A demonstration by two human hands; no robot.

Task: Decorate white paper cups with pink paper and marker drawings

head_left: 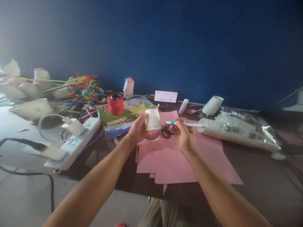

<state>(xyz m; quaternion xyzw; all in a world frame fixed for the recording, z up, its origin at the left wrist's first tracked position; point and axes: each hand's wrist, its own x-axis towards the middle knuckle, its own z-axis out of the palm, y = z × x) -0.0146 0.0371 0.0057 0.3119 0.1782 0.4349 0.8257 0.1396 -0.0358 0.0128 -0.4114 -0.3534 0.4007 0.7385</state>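
Note:
My left hand is closed around the side of a white paper cup, held above the table with small marks along its lower edge. In my right hand is a white marker with a teal band, its tip pointing left toward the cup but apart from it. Below both hands lie pink paper sheets. Dark-handled scissors rest on the paper between my hands, partly hidden. Beneath the cup a pale round rim shows; I cannot tell what it belongs to.
On the left are a power strip, a red thread spool, a colourful book and tangled pipe cleaners. A phone timer and glue stick stand behind. Bagged stacked cups lie right, near a single cup.

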